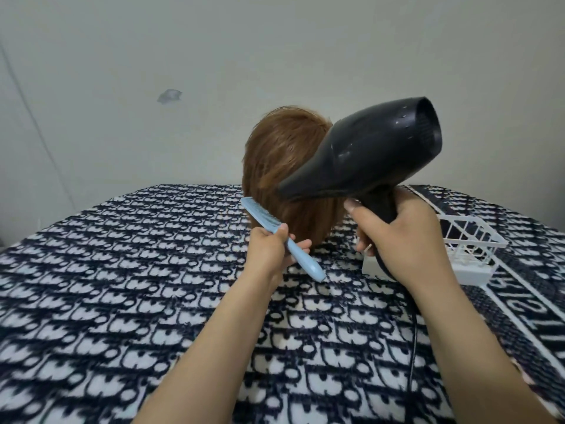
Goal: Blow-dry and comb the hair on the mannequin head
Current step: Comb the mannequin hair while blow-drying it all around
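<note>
A mannequin head [282, 154] with short brown hair stands on the patterned cloth, its back toward me. My right hand [397, 231] grips the handle of a black hair dryer [367, 154], whose nozzle points left and down at the hair's right side. My left hand [269, 249] holds a light blue comb [275, 231] by its handle. The comb's teeth lie against the lower left of the hair. The dryer hides part of the head's right side.
A black-and-white patterned blanket [122, 286] covers the surface. A white wire basket [470, 240] stands at the right behind my right hand. The dryer's black cord [412, 347] trails down along my right forearm. A plain wall rises behind.
</note>
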Tool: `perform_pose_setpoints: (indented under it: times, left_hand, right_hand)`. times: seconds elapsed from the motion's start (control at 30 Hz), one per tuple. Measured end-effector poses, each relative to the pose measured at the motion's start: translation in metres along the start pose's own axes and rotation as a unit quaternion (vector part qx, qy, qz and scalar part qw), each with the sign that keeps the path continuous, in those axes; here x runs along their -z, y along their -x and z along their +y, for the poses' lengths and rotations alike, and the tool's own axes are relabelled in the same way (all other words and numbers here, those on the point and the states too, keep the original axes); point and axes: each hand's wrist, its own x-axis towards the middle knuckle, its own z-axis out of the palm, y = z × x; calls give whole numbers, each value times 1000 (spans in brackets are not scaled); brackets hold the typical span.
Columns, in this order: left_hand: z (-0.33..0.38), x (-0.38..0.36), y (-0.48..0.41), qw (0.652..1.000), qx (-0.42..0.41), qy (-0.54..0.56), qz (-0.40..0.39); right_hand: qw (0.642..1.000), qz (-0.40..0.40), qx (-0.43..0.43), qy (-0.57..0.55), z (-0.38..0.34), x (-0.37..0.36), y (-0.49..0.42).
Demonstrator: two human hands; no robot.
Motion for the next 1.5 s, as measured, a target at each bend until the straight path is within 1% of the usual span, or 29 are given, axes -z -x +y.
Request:
perform_pose_setpoints:
  times: [0.1,0.2,0.3,0.37,0.47,0.6,0.8,0.9,1.07,1.2,1.3,1.5]
  left_hand:
    - [-4,2,-3,999,34,21,5]
    - [-8,4,-6,998,52,18,20]
    - [-11,7,-9,997,72,25,27]
    - [-12,8,-10,994,92,39,34]
    - [-12,8,-11,990,122,51,39]
    - [-11,7,-12,985,151,67,49]
    - [-11,8,-12,984,157,63,54]
    - [-12,9,-13,982,166,68,54]
    - [-11,9,-12,978,180,83,59]
    - [-12,10,-13,977,178,100,63]
    - [-12,10,-13,972,188,118,73]
    - [-11,8,-11,968,205,118,81]
  right_hand:
    - [1000,-5,0,-3,-1,-2,2]
    - [1000,-4,2,16,-1,-2,2]
    - [1000,-20,-13,1,-1,-3,3]
    - [1000,-18,-12,18,-2,-3,3]
    - [999,-41,-15,15,-2,-3,3]
    - [998,-47,-14,44,-1,-4,4]
    - [998,-44,-15,48,-1,-7,5]
    - [996,-38,-9,77,-2,-6,6]
    - [995,-51,-28,82,-4,-2,5]
    - [996,-58,-45,43,-5,0,4]
    - [995,-39,-39,79,-5,0,4]
    - [994,-42,-41,88,-6,1,5]
